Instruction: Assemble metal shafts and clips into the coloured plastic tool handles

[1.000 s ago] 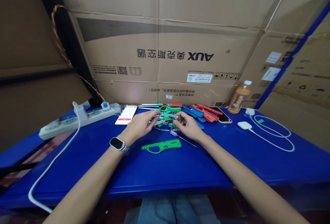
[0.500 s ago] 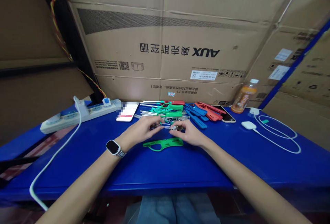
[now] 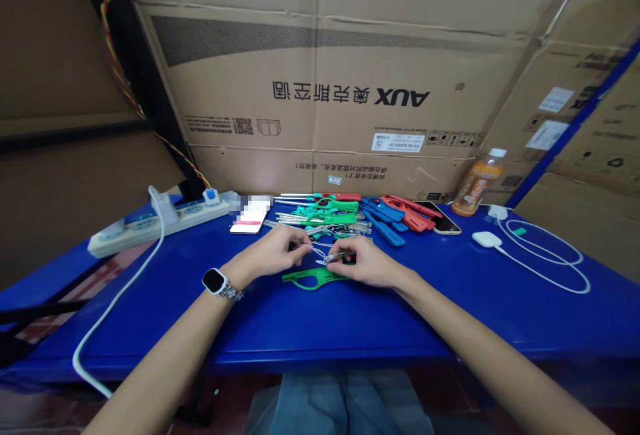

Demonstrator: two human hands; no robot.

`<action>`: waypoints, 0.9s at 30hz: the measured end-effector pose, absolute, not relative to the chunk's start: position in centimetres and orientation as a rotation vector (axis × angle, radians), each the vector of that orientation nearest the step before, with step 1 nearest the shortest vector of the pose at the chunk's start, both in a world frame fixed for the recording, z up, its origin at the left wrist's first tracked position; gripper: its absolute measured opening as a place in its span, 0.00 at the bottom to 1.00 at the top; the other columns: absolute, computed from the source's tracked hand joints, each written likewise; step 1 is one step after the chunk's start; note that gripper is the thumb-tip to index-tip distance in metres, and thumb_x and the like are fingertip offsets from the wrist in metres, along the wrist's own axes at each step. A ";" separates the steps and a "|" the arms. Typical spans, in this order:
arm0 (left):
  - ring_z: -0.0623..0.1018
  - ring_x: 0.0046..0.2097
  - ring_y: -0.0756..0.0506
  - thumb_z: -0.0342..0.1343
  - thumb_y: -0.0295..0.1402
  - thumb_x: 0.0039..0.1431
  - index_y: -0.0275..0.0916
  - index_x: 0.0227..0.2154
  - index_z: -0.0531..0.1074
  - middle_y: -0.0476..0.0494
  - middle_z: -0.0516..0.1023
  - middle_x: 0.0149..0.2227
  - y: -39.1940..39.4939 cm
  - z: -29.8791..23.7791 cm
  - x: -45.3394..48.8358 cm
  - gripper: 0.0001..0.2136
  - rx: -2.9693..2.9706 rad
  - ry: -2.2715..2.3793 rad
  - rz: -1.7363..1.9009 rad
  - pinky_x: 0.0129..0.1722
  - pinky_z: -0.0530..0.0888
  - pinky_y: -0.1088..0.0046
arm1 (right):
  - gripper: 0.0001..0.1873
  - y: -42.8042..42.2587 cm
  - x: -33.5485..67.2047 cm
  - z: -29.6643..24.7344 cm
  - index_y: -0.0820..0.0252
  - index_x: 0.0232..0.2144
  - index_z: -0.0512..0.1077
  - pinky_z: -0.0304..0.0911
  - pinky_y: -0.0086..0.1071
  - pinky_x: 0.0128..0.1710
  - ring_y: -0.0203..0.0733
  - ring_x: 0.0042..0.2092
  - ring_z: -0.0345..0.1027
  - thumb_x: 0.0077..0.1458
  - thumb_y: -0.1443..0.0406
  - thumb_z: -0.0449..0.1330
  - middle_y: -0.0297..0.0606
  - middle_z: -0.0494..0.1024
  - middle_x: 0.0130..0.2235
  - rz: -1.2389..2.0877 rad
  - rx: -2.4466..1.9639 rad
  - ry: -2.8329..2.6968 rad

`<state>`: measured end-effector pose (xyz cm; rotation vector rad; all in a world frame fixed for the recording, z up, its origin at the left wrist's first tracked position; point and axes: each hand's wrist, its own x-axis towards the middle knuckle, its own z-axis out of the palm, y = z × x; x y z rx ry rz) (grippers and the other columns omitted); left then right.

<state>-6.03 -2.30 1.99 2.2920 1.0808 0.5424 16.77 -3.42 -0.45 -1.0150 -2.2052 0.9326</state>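
My left hand (image 3: 280, 249) is closed in a pinch. A thin whitish wire (image 3: 318, 251) runs from its fingertips, loops and reaches my right hand (image 3: 367, 261). The right fingers are closed round a small clear lighter part (image 3: 336, 257), mostly hidden by them. On the table just below both hands lies a green lighter casing half (image 3: 313, 279) with an open trigger loop; the right hand covers its right end. Behind the hands is a pile of green lighter pieces (image 3: 340, 219) mixed with metal tubes. Beside it lie blue casings (image 3: 385, 221) and red casings (image 3: 411, 213).
Two phones lie at the back, a lit one (image 3: 250, 216) at left and another (image 3: 447, 220) at right. An orange drink bottle (image 3: 477, 185) and a white charger with cable (image 3: 487, 239) are at right. A power strip (image 3: 165, 218) sits at left; cardboard (image 3: 310, 55) walls the back.
The hands have drawn slightly apart, and the wire between them now shows as a loose loop. My right hand has lowered a little, over the green casing's right end. The view has shifted slightly.
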 end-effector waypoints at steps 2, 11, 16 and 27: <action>0.69 0.22 0.51 0.50 0.35 0.63 0.34 0.30 0.74 0.48 0.76 0.22 -2.2 1.8 -6.1 0.12 2.274 1.082 0.509 0.22 0.63 0.78 | 0.08 -3.5 16.7 -0.4 0.63 0.32 0.74 0.54 0.27 0.28 0.32 0.27 0.58 0.53 0.63 0.62 0.30 0.69 0.25 0.907 -1.038 -2.235; 0.73 0.44 0.42 0.56 0.36 0.62 0.36 0.40 0.73 0.40 0.75 0.41 -4.2 2.1 -6.5 0.09 3.023 0.924 0.901 0.44 0.70 0.64 | 0.09 -3.2 16.8 -0.5 0.64 0.31 0.71 0.52 0.27 0.27 0.32 0.27 0.56 0.55 0.61 0.60 0.29 0.67 0.26 1.058 -1.041 -2.162; 0.72 0.33 0.47 0.46 0.31 0.69 0.37 0.32 0.72 0.46 0.73 0.30 -5.0 0.6 -5.7 0.12 3.325 0.785 0.716 0.35 0.70 0.69 | 0.10 -3.1 16.7 -0.4 0.63 0.28 0.69 0.50 0.28 0.27 0.31 0.26 0.53 0.53 0.60 0.61 0.28 0.63 0.25 1.160 -1.035 -2.071; 0.76 0.38 0.46 0.44 0.29 0.71 0.36 0.43 0.74 0.42 0.76 0.36 -5.8 0.0 -5.7 0.13 3.091 0.866 0.648 0.36 0.74 0.71 | 0.11 -3.5 16.6 -0.1 0.62 0.33 0.70 0.51 0.29 0.28 0.33 0.27 0.56 0.55 0.59 0.60 0.29 0.65 0.26 1.114 -1.020 -2.098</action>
